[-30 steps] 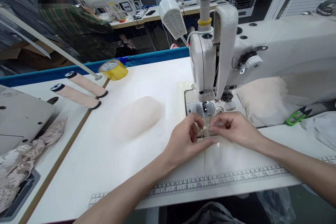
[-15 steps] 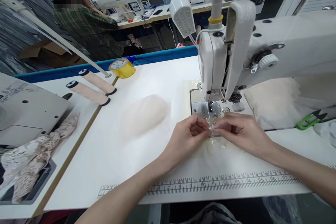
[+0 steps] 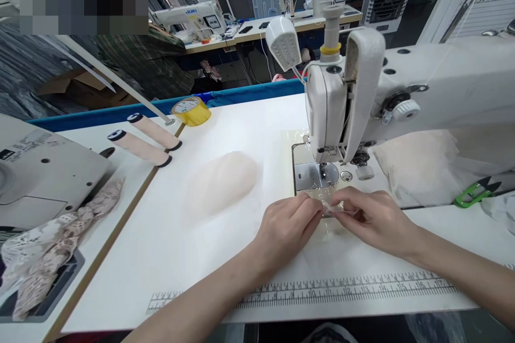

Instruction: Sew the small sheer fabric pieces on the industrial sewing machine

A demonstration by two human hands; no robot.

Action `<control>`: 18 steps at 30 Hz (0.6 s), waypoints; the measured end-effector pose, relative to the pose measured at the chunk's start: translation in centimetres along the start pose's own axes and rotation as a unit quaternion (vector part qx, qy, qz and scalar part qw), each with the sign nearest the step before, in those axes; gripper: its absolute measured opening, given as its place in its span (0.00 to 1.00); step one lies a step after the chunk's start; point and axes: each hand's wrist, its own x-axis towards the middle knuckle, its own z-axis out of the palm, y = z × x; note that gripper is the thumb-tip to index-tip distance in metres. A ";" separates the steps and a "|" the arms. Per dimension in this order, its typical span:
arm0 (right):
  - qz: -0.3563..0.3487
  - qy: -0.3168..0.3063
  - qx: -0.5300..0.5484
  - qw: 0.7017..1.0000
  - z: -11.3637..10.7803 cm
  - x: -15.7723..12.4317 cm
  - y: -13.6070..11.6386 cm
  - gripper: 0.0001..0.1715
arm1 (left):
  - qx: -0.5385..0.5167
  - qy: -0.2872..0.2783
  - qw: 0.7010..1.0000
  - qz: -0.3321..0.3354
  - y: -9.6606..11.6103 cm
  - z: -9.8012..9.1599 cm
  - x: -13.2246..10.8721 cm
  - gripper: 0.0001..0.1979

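Observation:
My left hand (image 3: 287, 225) is closed, its fingertips pinching a small piece of sheer whitish fabric (image 3: 329, 208) just in front of the sewing machine's needle plate (image 3: 308, 177). From the other side my right hand (image 3: 374, 220) pinches the same fabric between thumb and forefinger. Both sets of fingertips almost meet, and they hide much of the fabric. Above them stands the white sewing machine (image 3: 332, 107), its presser foot (image 3: 323, 170) just beyond my fingers. Left of my hands, a pale peach piece of sheer mesh (image 3: 229, 177) lies on the white table.
Two peach thread cones (image 3: 140, 148) and a roll of yellow tape (image 3: 192, 111) lie at the left. Lace strips (image 3: 68, 241) rest by another machine. Green thread snippers (image 3: 475, 193) and pale tulle (image 3: 418, 163) are at the right. A person (image 3: 140, 64) sits beyond the table.
My left hand has rolled over so that its back now faces up. Both hands still pinch the sheer fabric. The whole view has tilted up slightly.

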 end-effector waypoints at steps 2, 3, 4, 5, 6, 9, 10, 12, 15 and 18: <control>0.000 -0.005 0.000 1.000 0.0 0.0 0.0 0.06 | -0.002 0.002 1.000 0.001 0.0 0.0 0.0 0.07; -0.002 -0.008 -0.002 1.000 0.0 -0.1 0.0 0.06 | -0.003 0.001 1.000 0.001 0.0 0.0 -0.1 0.07; -0.005 -0.010 -0.005 1.000 0.0 -0.1 0.0 0.06 | -0.003 -0.001 1.000 0.002 0.0 0.1 -0.1 0.07; -0.009 -0.013 -0.008 1.000 0.0 -0.1 0.0 0.06 | -0.004 -0.003 1.000 0.004 0.0 0.1 -0.1 0.07; -0.012 -0.018 -0.010 1.000 0.0 -0.2 0.0 0.07 | -0.005 -0.006 1.000 0.006 0.0 0.1 -0.2 0.06; -0.014 -0.032 -0.011 0.999 -0.1 -0.1 0.1 0.10 | -0.013 -0.010 1.000 0.017 -0.1 0.1 -0.2 0.05; -0.014 -0.036 -0.009 0.999 -0.1 -0.1 0.0 0.11 | -0.015 -0.009 1.000 0.022 -0.1 0.0 -0.2 0.05; -0.020 -0.038 -0.007 0.999 -0.2 0.0 0.0 0.12 | -0.017 -0.006 0.999 0.032 -0.1 -0.1 -0.1 0.05; -0.042 -0.018 -0.015 0.999 -0.2 0.0 0.0 0.11 | -0.014 -0.005 0.999 0.045 -0.2 -0.2 -0.2 0.05; -0.079 0.033 -0.073 0.994 -0.2 -0.3 0.3 0.09 | -0.009 -0.008 0.999 0.049 -0.2 -0.3 -0.2 0.05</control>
